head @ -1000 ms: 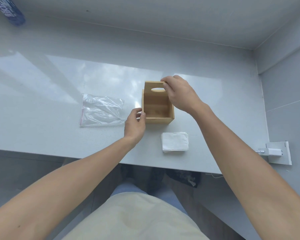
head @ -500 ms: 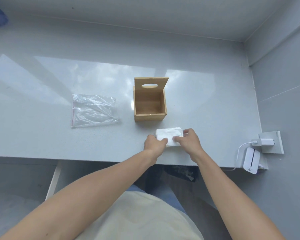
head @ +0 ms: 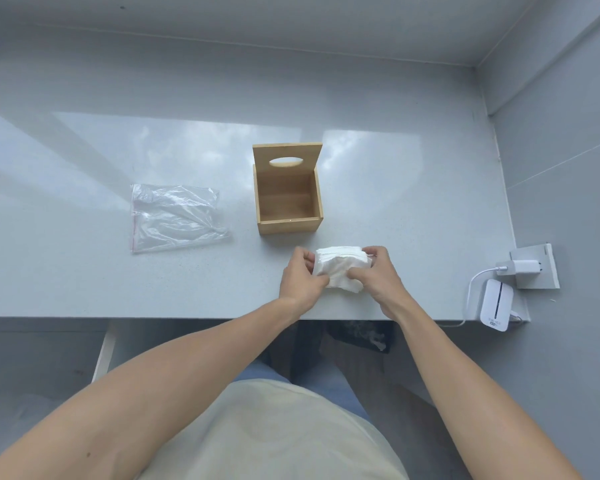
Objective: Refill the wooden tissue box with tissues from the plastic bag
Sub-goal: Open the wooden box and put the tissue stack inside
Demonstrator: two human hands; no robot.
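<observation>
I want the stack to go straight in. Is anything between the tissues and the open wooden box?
Nothing visible. Both hands, left hand and right hand, hold the tissue stack just in front of the wooden box, whose lid stands open; only bare counter lies between.

You are at a plain indoor corner, likely a home or office. A glossy grey tabletop (head: 395, 202) meets bare grey walls (head: 551, 168). A wall socket (head: 540, 268) holds a white charger (head: 516, 266), cabled to a small white device (head: 495, 304).
</observation>
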